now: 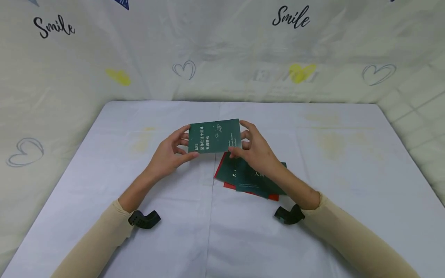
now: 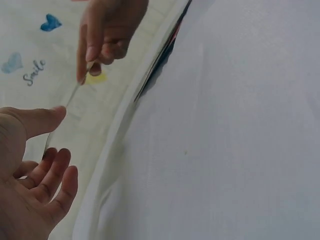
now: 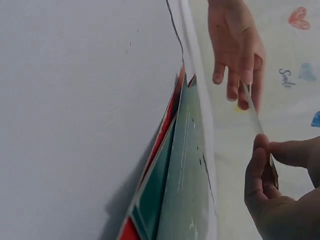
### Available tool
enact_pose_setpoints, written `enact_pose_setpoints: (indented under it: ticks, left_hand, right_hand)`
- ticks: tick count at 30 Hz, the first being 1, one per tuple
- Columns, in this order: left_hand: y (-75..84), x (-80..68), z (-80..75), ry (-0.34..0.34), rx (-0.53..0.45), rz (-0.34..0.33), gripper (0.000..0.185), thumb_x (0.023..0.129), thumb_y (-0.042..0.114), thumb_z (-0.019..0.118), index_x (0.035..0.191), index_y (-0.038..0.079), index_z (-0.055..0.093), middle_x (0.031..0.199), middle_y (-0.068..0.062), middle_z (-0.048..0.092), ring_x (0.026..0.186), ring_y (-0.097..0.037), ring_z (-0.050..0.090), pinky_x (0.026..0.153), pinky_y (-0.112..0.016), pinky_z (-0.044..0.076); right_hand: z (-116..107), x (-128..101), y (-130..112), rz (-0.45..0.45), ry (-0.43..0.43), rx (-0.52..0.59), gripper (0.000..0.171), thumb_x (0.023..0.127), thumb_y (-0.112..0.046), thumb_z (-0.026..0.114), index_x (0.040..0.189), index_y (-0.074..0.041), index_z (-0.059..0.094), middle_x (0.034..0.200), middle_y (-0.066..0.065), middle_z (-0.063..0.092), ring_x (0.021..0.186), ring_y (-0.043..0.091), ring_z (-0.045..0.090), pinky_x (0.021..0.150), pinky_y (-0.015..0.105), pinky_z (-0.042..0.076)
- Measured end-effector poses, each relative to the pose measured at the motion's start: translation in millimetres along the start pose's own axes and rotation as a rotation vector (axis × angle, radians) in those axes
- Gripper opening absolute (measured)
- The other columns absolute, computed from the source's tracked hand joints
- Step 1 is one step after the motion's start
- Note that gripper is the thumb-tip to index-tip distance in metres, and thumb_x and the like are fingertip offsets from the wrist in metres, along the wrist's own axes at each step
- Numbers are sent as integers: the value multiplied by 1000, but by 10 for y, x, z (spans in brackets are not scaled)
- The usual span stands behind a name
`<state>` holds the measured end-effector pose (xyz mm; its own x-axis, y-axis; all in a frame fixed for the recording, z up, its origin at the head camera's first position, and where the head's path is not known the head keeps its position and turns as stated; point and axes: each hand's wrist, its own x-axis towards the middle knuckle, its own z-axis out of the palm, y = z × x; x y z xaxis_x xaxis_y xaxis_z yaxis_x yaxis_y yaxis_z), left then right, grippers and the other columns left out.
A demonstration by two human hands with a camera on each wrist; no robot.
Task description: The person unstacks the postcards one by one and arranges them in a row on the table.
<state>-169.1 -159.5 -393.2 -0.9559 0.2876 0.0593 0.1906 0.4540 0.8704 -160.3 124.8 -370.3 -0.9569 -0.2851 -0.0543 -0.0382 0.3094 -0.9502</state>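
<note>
1. Card (image 1: 214,136): dark green, held level in the air above the desk (image 1: 340,200), just behind a pile (image 1: 250,178) of green and red cards.
2. Left hand (image 1: 171,151) pinches its left edge, thumb underneath and fingers curled along the side; right hand (image 1: 255,148) pinches the right edge the same way.
3. Risk: both grips sit only on the thin edges, so the card could bow, slip out and land on the pile.
4. Both forearms angle inward, wrists raised off the desk.
</note>
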Motion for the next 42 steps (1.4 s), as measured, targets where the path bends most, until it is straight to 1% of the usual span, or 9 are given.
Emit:
enact_pose_setpoints:
  ticks: [4, 8, 12, 17, 20, 24, 29, 38, 42]
  left_hand:
    - [6, 9, -25, 2, -8, -4, 91, 89, 17, 84, 164, 20, 32, 140, -12, 59, 115, -25, 63, 85, -14, 53]
    - [-2, 7, -49, -1, -52, -20, 89, 91, 13, 81, 164, 20, 32, 140, -13, 58, 113, -24, 64, 84, -14, 54]
    - [-34, -5, -71, 10, -129, -43, 86, 92, 8, 78, 164, 18, 31, 139, -13, 57, 108, -17, 64, 83, -16, 57]
    - [-64, -50, -104, 32, -245, -73, 81, 94, 6, 75, 163, 18, 34, 134, -12, 57, 97, -11, 67, 83, -24, 61]
    - [-76, -61, -123, 48, -283, -81, 78, 95, 6, 73, 162, 20, 35, 128, -10, 59, 93, -10, 69, 84, -23, 61]
    - [-98, -63, -150, 79, -295, -76, 73, 99, 4, 68, 162, 19, 35, 119, -7, 60, 90, -9, 71, 85, -20, 59]
    - [-133, -99, -186, 105, -292, -91, 64, 103, 8, 62, 161, 18, 37, 109, -4, 62, 88, -11, 72, 85, -21, 60]
    - [-169, -151, -266, 146, -278, -140, 63, 105, 13, 60, 162, 21, 36, 108, -19, 62, 83, -12, 69, 81, -24, 60]
    - [-166, -172, -307, 163, -269, -155, 63, 105, 13, 60, 162, 21, 34, 104, -17, 65, 82, -13, 68, 80, -24, 60]
  right_hand:
    - [6, 34, 23, 28, -11, 110, 82, 100, -5, 68, 164, -13, 18, 118, 20, 63, 81, 20, 75, 81, 25, 62]
    - [44, 65, 61, 34, -16, 161, 76, 101, -8, 66, 163, -14, 22, 114, 23, 66, 78, 20, 75, 79, 25, 62]
    - [113, 95, 76, 54, -16, 173, 75, 102, -9, 65, 163, -16, 22, 110, 25, 66, 79, 23, 75, 78, 26, 61]
    - [193, 94, 51, 94, -38, 195, 74, 104, -6, 59, 165, -15, 17, 113, 24, 62, 80, 19, 75, 79, 24, 60]
    - [218, 97, 39, 87, -48, 179, 73, 105, -8, 59, 165, -17, 17, 109, 24, 63, 79, 21, 74, 78, 25, 60]
    - [251, 133, 24, 73, -48, 133, 72, 106, -14, 60, 164, -19, 19, 104, 25, 65, 75, 23, 72, 74, 28, 59]
    - [301, 177, -6, 71, -58, 122, 70, 108, -18, 57, 166, -18, 18, 101, 26, 66, 70, 21, 68, 70, 29, 56]
    - [435, 277, -78, 84, -87, 148, 73, 108, -15, 55, 167, -20, 14, 103, 28, 66, 66, 18, 64, 71, 28, 56]
    - [496, 328, -120, 88, -96, 152, 73, 108, -13, 54, 168, -21, 13, 102, 27, 65, 67, 18, 62, 71, 28, 55]
